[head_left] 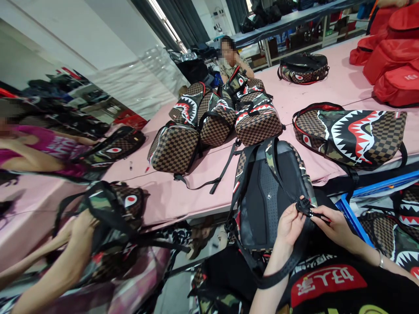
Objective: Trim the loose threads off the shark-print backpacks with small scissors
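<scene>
A backpack (269, 196) with a black padded back panel leans on the table's front edge, its back and straps facing up. Over its lower right side, my left hand (291, 224) pinches a small bundle of black strap (304, 206). My right hand (327, 222) holds the same bundle from the right with thumb and fingers, close to my left hand. A black shoulder strap (278, 274) loops below, across my left forearm.
Several checkered shark-mouth backpacks (176, 146) stand on the pink table (209, 192); another (353, 135) lies right. Red bags (399, 56) are piled at back right. A blue-framed holder (356, 218) stands at right. Co-workers' arms (72, 253) handle a bag at left; a person (229, 56) sits behind.
</scene>
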### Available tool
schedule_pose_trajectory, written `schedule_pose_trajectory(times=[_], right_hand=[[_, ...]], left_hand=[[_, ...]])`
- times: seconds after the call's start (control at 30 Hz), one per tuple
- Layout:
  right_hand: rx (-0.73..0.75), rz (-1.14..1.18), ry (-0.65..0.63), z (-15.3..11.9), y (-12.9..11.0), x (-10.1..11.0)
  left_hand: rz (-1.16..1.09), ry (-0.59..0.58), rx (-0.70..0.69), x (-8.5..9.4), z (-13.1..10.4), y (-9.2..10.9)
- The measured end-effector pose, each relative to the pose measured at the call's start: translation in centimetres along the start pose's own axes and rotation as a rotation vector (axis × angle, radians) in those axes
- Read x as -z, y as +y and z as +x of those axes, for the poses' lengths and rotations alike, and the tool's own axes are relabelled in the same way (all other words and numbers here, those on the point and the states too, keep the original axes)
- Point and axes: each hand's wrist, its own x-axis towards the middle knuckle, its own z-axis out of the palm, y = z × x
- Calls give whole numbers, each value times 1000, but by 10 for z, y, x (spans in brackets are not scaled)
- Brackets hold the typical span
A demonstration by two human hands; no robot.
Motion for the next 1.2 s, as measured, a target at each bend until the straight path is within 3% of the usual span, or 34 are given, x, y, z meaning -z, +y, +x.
schedule_pose_trajectory(times=[0.3,1.0,1.2], right_hand=[[-165,104,-76,5,1,5],[-118,54,-2,3,-1,-1],[-339,286,103,0,10,-5]], left_hand=[[-25,-30,19,0,0,0],[-57,-50,27,1,1,1],[-68,-35,48,0,0,2]])
